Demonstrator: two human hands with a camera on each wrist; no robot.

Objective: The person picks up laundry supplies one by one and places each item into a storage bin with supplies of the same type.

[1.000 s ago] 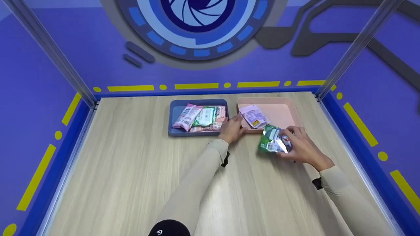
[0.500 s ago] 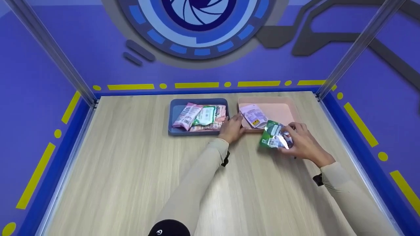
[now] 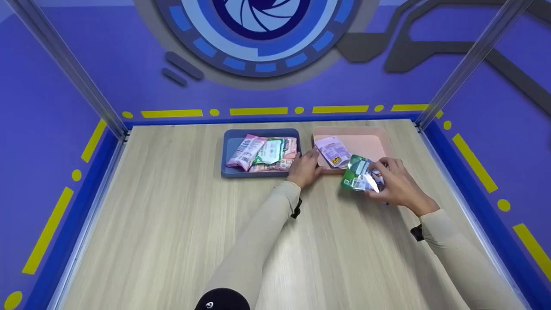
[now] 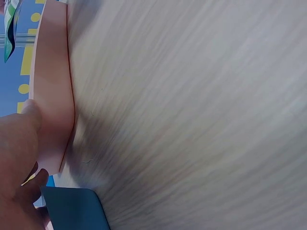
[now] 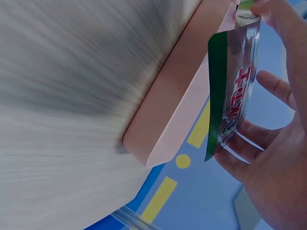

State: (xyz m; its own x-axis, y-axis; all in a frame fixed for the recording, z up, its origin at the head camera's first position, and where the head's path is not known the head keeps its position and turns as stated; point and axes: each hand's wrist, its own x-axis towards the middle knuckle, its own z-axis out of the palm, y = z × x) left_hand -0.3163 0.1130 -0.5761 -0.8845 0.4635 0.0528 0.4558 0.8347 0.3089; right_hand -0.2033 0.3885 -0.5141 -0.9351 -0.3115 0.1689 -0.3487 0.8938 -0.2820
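My right hand (image 3: 400,186) pinches a shiny green-and-clear snack pouch (image 3: 356,176) by its right side, above the front edge of the pink tray (image 3: 368,145). In the right wrist view, the pouch (image 5: 237,86) is held up on edge between thumb and fingers, showing red lettering. A pale purple pouch (image 3: 332,150) lies in the pink tray's left half. My left hand (image 3: 304,170) rests at the pink tray's near left corner, beside the blue tray. In the left wrist view, the left thumb touches the pink tray's rim (image 4: 50,81), with the other fingers in the gap between the trays.
The blue tray (image 3: 254,175) on the left holds several packets, including a pink one (image 3: 246,152) and a green-and-white one (image 3: 271,151). Both trays stand near the back of the wooden table (image 3: 181,215). Blue-purple panels (image 3: 107,64) enclose its back and sides.
My right hand has moved slightly forward with the green pouch, bringing it over the pink tray's front edge. My left hand, the trays and their packets stay in place.
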